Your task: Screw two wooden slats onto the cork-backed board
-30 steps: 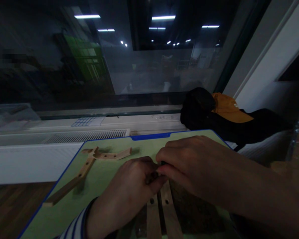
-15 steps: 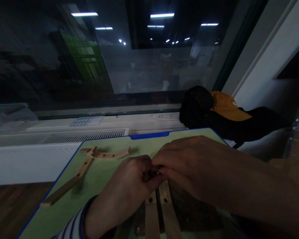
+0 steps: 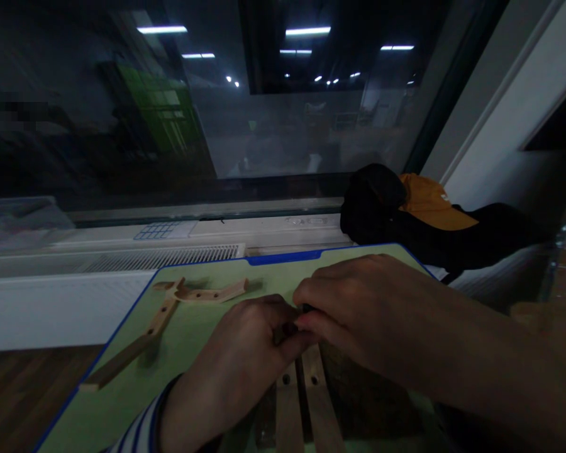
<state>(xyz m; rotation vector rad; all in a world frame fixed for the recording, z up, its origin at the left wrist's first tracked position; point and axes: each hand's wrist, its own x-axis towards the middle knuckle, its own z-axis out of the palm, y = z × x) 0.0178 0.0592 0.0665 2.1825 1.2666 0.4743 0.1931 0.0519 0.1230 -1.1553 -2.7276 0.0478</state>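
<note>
Two pale wooden strips with drilled holes, a left strip (image 3: 289,409) and a right strip (image 3: 321,402), lie side by side over a dark brown block (image 3: 372,396). My left hand (image 3: 249,352) is closed around the far end of the left strip, its thumb reaching toward the right hand. Beside it, my right hand (image 3: 358,308) pinches thumb and forefinger together above the strips' far ends. What sits in that pinch is hidden; only a small dark spot shows between the fingers. The far ends of both strips are covered by the hands.
Another pair of holed wooden pieces (image 3: 165,308) lies crossed at the left of the green, blue-edged table (image 3: 207,270). Behind are a white radiator (image 3: 170,257), a window sill and a dark window. An orange cap (image 3: 436,201) rests on black clothing (image 3: 375,201) at the right.
My right fingertips have shifted and turned slightly, still pinched close to the left hand. The left hand and the wooden pieces have stayed nearly in place.
</note>
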